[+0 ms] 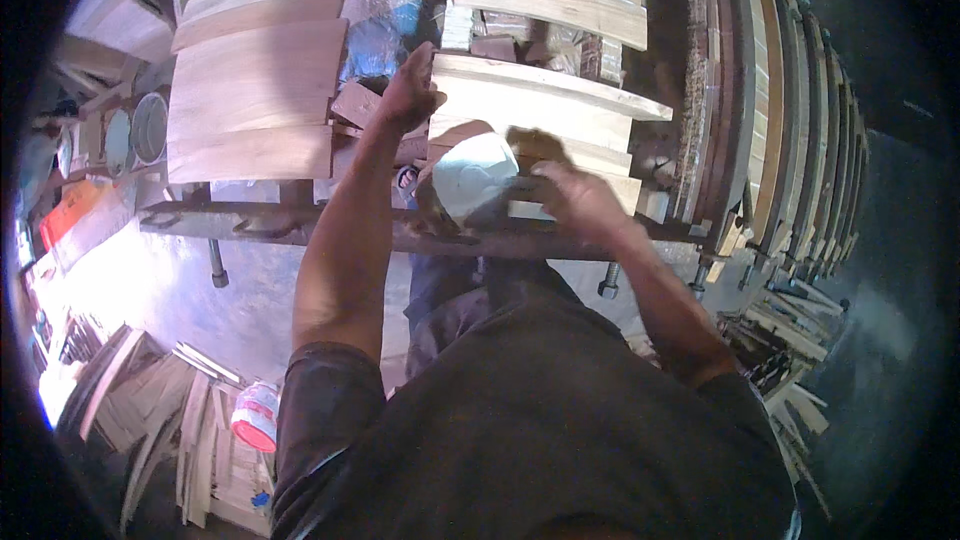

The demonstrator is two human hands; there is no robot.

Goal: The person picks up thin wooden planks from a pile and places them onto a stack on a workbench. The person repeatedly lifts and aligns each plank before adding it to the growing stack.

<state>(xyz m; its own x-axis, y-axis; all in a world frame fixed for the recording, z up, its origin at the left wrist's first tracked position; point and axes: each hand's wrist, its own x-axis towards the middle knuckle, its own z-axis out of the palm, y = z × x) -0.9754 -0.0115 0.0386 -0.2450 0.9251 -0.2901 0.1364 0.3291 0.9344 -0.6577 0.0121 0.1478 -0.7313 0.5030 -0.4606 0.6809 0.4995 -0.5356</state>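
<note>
I saw the left hand (pixel 408 95) at the left end of a pale board (pixel 550 85), fingers curled; I couldn't tell whether they pinched it. The right hand (pixel 585 202) was blurred beside a brown thing (pixel 540 146), its fingers' grip unclear. Between the forearms, a tub (pixel 475 175), white inside, sat at the boards' near edge by a dark rail (pixel 440 240). More boards (pixel 255 80) lay left; scraps (pixel 205 440) and a pail (pixel 256 416) were near left.
</note>
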